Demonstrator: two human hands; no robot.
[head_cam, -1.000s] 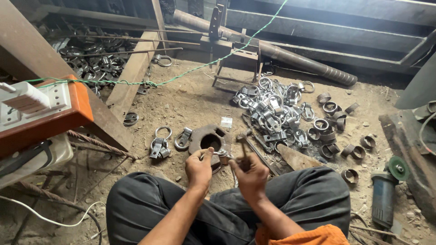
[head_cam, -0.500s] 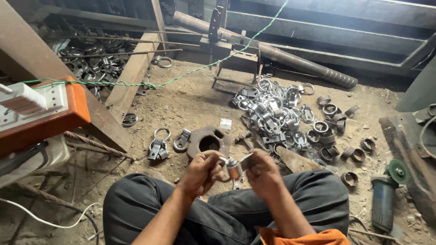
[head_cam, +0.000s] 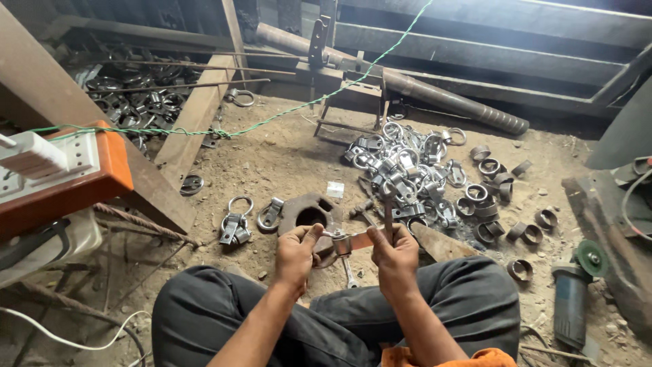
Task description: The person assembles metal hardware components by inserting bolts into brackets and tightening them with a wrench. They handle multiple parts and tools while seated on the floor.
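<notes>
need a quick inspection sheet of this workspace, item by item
surface: bare dirt floor, dusty.
job's things: small metal clamp piece held between both hands; thin metal hand tool upright in right hand.
clutter: pile of shiny metal ring clamps; rusty round iron block with a hole; green-disc angle grinder.
grips: left hand pinching the piece; right hand closed on the tool.
cables: green cord across the floor; white cable lower left.
surroundings: long rusty pipe, wooden beams, orange-and-white box.
</notes>
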